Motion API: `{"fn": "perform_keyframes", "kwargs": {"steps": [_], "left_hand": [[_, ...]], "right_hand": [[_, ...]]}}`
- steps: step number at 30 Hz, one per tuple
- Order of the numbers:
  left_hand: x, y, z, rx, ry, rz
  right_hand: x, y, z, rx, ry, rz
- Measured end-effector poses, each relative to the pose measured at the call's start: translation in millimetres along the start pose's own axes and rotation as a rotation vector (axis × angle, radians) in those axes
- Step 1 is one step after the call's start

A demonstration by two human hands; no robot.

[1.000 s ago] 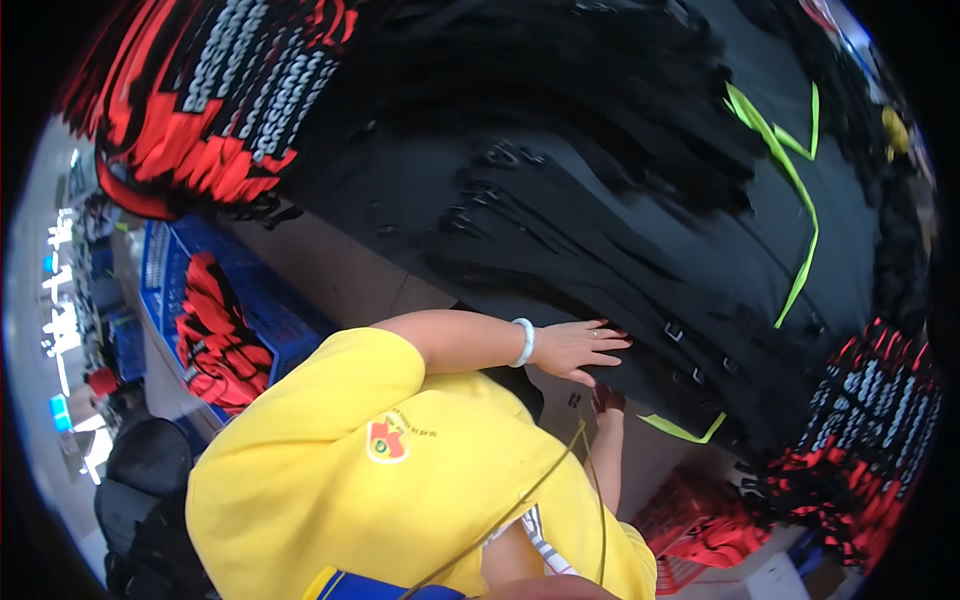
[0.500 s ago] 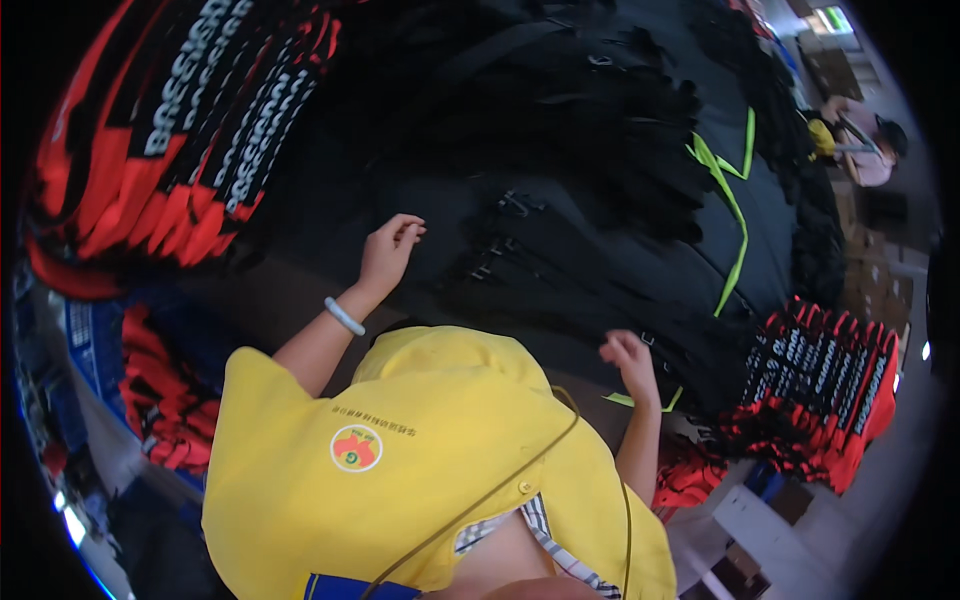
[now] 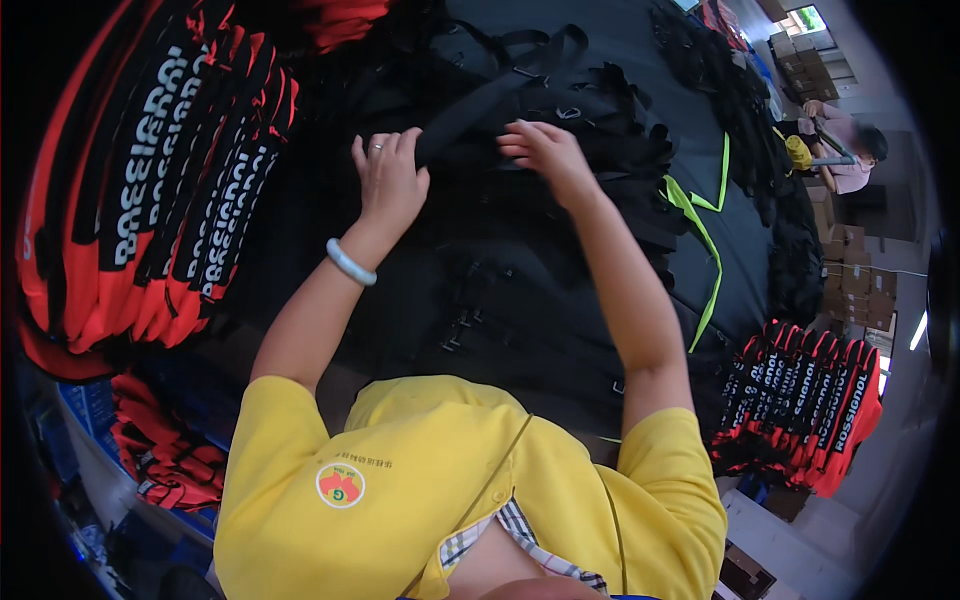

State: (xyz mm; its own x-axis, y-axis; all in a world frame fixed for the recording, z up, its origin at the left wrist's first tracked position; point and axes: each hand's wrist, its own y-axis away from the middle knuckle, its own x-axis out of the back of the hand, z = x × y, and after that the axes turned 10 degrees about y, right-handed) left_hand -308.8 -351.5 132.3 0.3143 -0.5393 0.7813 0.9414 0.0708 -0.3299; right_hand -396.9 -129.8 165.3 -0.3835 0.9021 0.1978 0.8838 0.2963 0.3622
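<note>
The black strap point(image 3: 472, 108) slants across the black heap point(image 3: 635, 200) on the tabletop, its near end pinched in the left hand point(image 3: 392, 182). The right hand point(image 3: 552, 160) hangs half-curled nearby, nothing visible in it. The strap is probably light, soft and floppy, best held flat near its end. I count one held strap, two red-and-black stacks point(image 3: 150, 200) point(image 3: 800, 400), and one green strip point(image 3: 710, 240) (perhaps two, since it forks); the heap's straps overlap too much to count.

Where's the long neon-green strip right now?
In the head view, the long neon-green strip lies right of centre on the dark grey surface, just right of the person's right forearm, with black straps heaped on its left.
</note>
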Motion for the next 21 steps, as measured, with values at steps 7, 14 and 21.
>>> {"fn": "perform_keyframes", "kwargs": {"steps": [7,14,21], "left_hand": [[69,70,105,-0.412,0.658,-0.446],[108,130,61,-0.071,0.254,-0.693],[120,160,-19,0.088,-0.213,-0.289]], "right_hand": [[-29,-9,-10,-0.263,-0.797,-0.121],[86,50,17,0.114,-1.168,0.144],[114,187,132,0.283,-1.153,0.444]]}}
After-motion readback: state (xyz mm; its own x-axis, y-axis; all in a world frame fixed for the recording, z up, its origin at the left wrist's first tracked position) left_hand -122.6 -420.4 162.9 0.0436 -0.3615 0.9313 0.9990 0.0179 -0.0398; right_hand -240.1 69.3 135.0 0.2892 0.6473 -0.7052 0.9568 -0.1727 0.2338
